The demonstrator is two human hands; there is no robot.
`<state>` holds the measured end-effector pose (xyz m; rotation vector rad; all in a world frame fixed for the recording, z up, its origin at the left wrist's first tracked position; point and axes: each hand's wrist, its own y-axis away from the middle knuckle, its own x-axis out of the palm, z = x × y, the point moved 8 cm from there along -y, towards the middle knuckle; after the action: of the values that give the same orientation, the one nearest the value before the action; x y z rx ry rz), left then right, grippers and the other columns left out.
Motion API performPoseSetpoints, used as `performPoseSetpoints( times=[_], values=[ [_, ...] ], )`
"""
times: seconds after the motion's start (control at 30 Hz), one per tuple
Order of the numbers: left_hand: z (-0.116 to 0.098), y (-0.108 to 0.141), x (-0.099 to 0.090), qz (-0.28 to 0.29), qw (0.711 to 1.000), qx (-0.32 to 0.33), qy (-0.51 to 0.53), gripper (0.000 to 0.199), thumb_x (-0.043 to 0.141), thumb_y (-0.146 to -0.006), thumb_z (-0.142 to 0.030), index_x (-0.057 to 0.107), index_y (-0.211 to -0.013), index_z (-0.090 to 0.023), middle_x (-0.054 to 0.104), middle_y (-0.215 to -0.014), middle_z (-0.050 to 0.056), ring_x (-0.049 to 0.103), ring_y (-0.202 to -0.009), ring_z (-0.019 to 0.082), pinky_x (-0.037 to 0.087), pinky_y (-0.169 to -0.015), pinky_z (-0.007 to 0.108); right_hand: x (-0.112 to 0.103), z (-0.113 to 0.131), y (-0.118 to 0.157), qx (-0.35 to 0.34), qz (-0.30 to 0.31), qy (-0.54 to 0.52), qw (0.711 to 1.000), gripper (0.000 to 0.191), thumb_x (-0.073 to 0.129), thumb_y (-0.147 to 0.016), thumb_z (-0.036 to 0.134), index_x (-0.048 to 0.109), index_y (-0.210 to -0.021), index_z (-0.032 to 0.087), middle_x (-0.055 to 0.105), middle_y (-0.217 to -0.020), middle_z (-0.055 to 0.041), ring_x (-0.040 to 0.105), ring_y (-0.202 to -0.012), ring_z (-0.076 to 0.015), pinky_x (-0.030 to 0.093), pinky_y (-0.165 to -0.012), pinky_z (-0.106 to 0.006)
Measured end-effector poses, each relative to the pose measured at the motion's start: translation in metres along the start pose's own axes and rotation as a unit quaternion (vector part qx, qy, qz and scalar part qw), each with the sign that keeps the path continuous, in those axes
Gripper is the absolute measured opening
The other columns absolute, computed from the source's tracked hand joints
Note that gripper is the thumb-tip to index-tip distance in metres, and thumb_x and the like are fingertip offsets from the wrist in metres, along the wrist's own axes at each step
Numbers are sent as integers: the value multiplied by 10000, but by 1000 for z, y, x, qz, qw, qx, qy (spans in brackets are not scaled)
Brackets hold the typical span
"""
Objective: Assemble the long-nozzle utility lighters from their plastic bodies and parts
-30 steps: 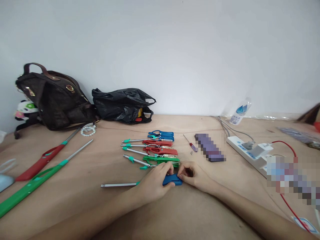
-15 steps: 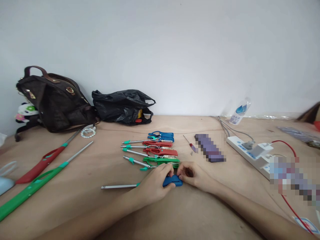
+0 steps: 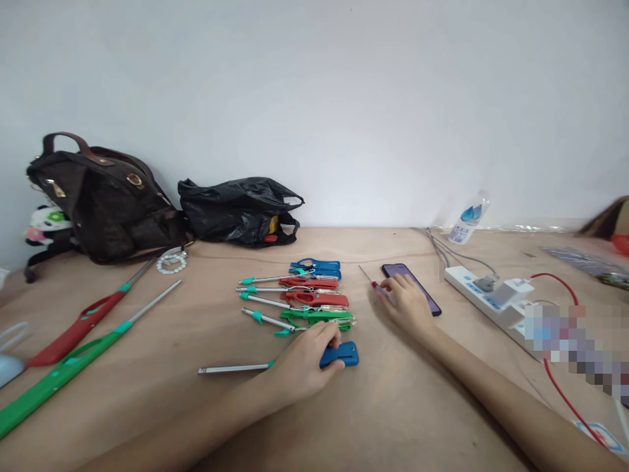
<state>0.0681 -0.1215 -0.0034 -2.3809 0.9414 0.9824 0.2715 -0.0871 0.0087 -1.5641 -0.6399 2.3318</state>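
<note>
My left hand [image 3: 309, 357] is closed on a blue gas lighter [image 3: 346, 354] lying on the table. The lighter's metal tube [image 3: 234, 369] sticks out to the left from under my wrist, and my hand hides its middle. Farther right, my right hand [image 3: 405, 305] has its fingers and thumb at the handle of a small screwdriver [image 3: 376, 285], whose thin shaft points away to the left. Just beyond my left hand lie opened lighters: a green one [image 3: 307, 319], two red ones [image 3: 317, 299] and blue casing parts [image 3: 319, 265].
A phone [image 3: 427, 295] lies beside my right hand. Farther right are a power strip [image 3: 472, 292] with plugs and a bottle [image 3: 469, 216]. On the left lie long red [image 3: 78, 328] and green [image 3: 63, 367] lighters, a bracelet [image 3: 171, 262], a backpack [image 3: 108, 203] and a black plastic bag [image 3: 230, 210].
My right hand has left the blue lighter and moved right and away, to the screwdriver by the phone. My left hand has stayed on the lighter.
</note>
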Motion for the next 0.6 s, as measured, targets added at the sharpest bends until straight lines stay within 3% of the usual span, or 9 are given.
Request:
performPoseSetpoints(
  times=[0.07, 0.13, 0.2, 0.3, 0.37, 0.47, 0.53, 0.6],
  values=[
    [-1, 0, 0, 0, 1000, 1, 2, 204, 581, -737, -175, 389, -800, -204, 538, -911, 14, 484, -843, 190, 358, -730, 291, 2, -12, -3, -8, -16, 118, 993, 221, 510, -864, 346, 609, -773, 171, 591, -876, -121, 497, -894, -279, 382, -756, -386],
    [-1, 0, 0, -1, 1000, 3, 5, 202, 581, -738, -174, 391, -801, -203, 538, -912, 15, 486, -848, 192, 359, -732, 292, 4, -18, -5, -15, -23, 154, 988, 233, 502, -864, 329, 607, -727, 174, 585, -880, -125, 499, -898, -282, 385, -760, -396],
    [-1, 0, 0, -2, 1000, 4, 7, 199, 581, -739, -172, 396, -807, -203, 539, -911, 16, 488, -849, 192, 360, -731, 291, -5, -19, -7, -8, -57, 111, 992, 230, 489, -869, 317, 608, -736, 173, 582, -891, -127, 512, -888, -274, 399, -769, -405],
    [-1, 0, 0, -5, 1000, 7, 6, 206, 585, -735, -167, 395, -806, -204, 542, -909, 13, 491, -843, 190, 359, -723, 287, -28, -17, -10, 23, -114, -92, 989, 215, 528, -858, 377, 598, -836, 175, 592, -915, -118, 551, -815, -237, 451, -740, -394],
    [-1, 0, 0, -6, 1000, 10, 1, 213, 588, -734, -168, 390, -801, -204, 543, -909, 11, 490, -839, 189, 355, -715, 284, -34, -16, -10, 66, -99, -288, 950, 251, 537, -866, 423, 563, -924, 181, 627, -920, -104, 586, -728, -201, 485, -645, -350],
    [-2, 1, 0, -3, 1000, 14, -7, 211, 589, -735, -173, 390, -798, -204, 540, -904, 8, 486, -837, 189, 349, -710, 281, -29, -1, -6, 102, -27, -511, 853, 243, 503, -902, 438, 494, -975, 207, 665, -863, -69, 625, -641, -175, 509, -590, -327],
    [-2, 0, 0, -1, 1000, 13, -11, 210, 589, -734, -174, 392, -799, -205, 536, -899, 7, 483, -833, 188, 347, -707, 280, -23, 15, -1, 97, 22, -578, 810, 218, 501, -919, 421, 465, -990, 218, 675, -843, -48, 640, -610, -162, 519, -598, -324],
    [-1, 0, 0, 2, 1000, 9, -17, 208, 590, -731, -170, 399, -807, -205, 533, -894, 6, 481, -832, 188, 345, -704, 279, -17, 30, 5, 81, 65, -596, 796, 204, 506, -927, 406, 454, -987, 218, 677, -822, -36, 643, -574, -152, 520, -590, -317]
  ],
)
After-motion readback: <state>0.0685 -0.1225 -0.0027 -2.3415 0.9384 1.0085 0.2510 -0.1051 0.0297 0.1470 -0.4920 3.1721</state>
